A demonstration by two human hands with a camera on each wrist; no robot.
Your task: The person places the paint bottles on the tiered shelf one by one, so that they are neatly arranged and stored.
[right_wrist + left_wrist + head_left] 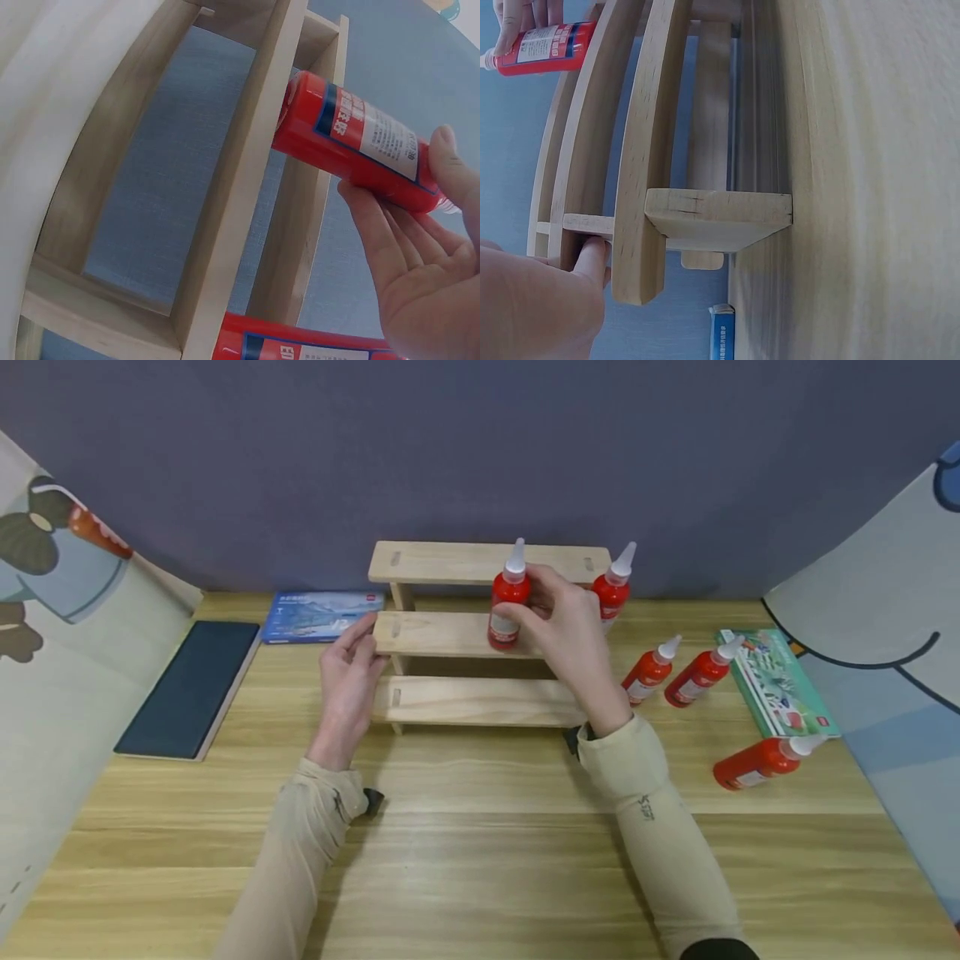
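A three-tier light wooden rack [442, 633] stands on the table. My left hand [348, 693] grips the left end of its middle tier, the thumb beneath the board in the left wrist view. My right hand [570, 631] holds a red squeeze bottle [510, 589] with a white pointed nozzle, thumb and fingers around its upper part. The bottle's base is at the middle tier; whether it touches the board I cannot tell. Another red bottle [611, 589] is at the rack's right end, partly hidden by my right hand. It also shows low in the right wrist view.
More red bottles [697, 678] are on the table [480, 860] to the right, beside a green illustrated book [780, 681]. Left of the rack are a blue pad [318, 614] and a dark notebook [191, 689]. A dark blue partition [480, 452] rises behind.
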